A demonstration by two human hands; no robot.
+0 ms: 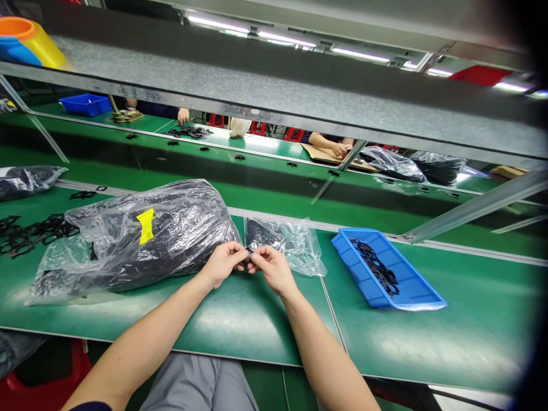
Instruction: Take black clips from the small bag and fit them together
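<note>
Between the fingertips of both hands is a small black plastic part [247, 261], mostly covered by the fingers. My left hand [223, 262] pinches it from the left, and my right hand [272, 267] pinches it from the right. Just left of them lies a large clear plastic bag [171, 228] full of black parts, with a yellow label [146, 226] on it. Behind my right hand rests a smaller clear bag [295, 245] with black pieces inside. To the right, a blue tray [411, 285] holds a heap of black parts [377, 268].
Loose black frames [36, 234] lie on the green table [479, 319] at far left. Beyond it runs a green conveyor [274, 182] with small black parts spaced along it. A metal shelf [257, 97] crosses overhead. Other people's hands [341, 149] work on the far side.
</note>
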